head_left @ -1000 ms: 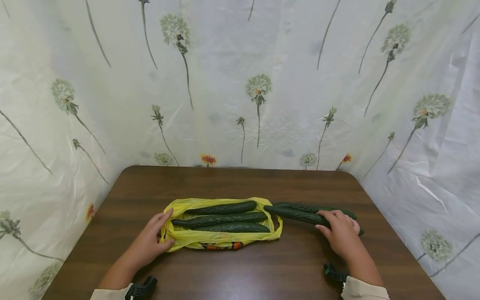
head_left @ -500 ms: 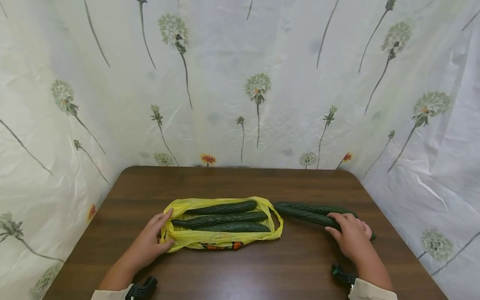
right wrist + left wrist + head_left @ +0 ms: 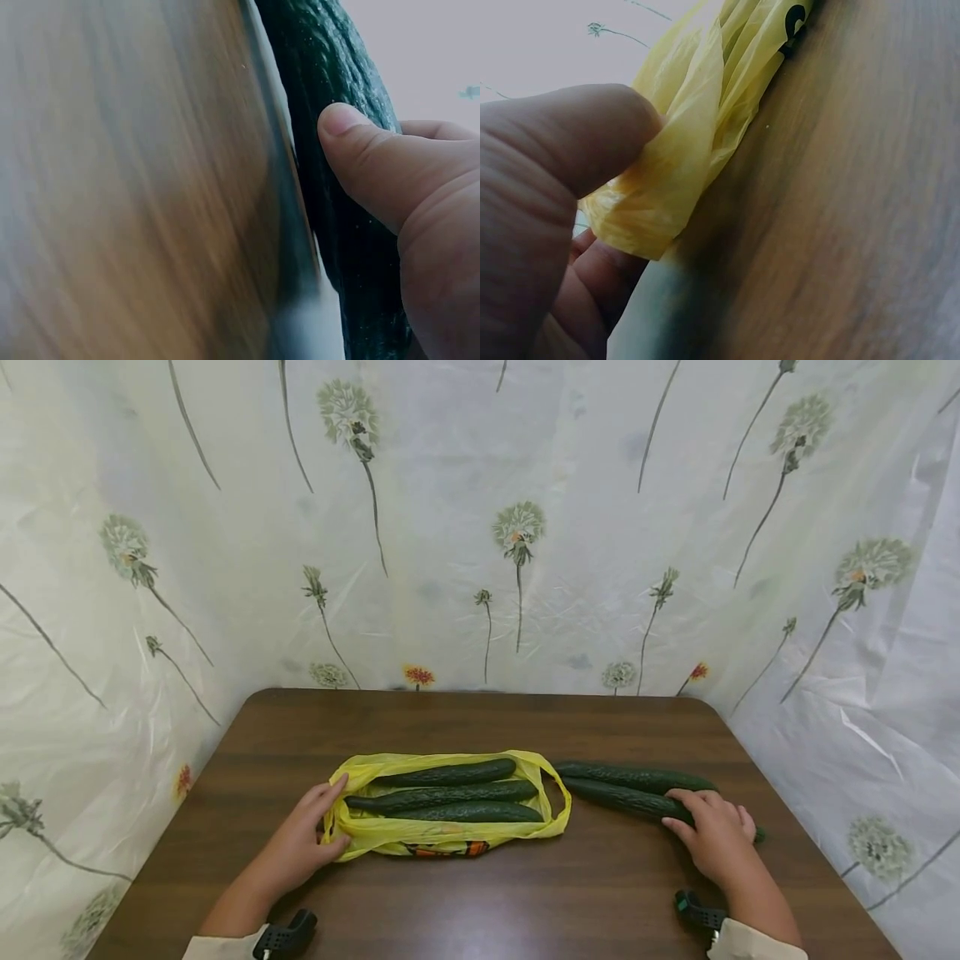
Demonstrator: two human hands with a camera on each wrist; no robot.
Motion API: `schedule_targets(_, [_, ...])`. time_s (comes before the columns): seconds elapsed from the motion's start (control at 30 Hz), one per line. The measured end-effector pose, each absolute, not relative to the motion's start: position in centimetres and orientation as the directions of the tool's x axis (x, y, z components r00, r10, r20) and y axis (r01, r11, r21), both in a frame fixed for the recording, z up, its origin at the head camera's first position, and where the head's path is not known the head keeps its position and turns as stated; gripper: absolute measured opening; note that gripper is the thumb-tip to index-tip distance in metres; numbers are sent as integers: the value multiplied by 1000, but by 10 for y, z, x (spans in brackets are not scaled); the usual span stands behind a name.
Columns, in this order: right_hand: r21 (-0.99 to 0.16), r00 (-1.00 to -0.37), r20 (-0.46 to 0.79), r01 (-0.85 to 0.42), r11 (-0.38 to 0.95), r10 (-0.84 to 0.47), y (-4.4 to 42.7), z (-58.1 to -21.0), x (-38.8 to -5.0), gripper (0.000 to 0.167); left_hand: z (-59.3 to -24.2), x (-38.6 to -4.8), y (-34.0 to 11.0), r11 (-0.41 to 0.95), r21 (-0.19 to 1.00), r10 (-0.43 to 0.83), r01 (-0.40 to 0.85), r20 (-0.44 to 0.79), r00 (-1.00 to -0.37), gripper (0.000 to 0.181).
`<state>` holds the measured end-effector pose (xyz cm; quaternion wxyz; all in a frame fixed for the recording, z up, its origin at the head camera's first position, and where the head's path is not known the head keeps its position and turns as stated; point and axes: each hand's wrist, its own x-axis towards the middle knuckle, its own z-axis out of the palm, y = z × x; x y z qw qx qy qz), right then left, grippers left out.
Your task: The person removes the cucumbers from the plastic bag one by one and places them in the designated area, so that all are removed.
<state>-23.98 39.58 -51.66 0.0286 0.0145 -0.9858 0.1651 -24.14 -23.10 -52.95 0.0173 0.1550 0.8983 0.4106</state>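
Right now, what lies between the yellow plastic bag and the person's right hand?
Part of a long dark green cucumber, gripped by the right hand, and a second dark green cucumber just beyond it; the head view shows both.

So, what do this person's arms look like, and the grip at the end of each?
The left grip and right grip are bare human hands, without gloves. The arms wear plain cream sleeves. At each wrist sits a chunky black device, one left, one right; the right one shows a small green patch. I can't make out any cables.
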Motion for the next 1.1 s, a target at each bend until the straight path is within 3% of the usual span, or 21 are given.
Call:
schedule_targets(0.5, [-292, -987, 134, -130, 948, -95, 381, -516, -261, 50, -530, -244, -233, 607, 748, 295, 269, 102, -950, 90])
schedule_targets(1.1, [-283, -993, 107, -77, 956, -49, 378, -520, -264, 49, -529, -241, -233, 624, 736, 295, 262, 88, -951, 89])
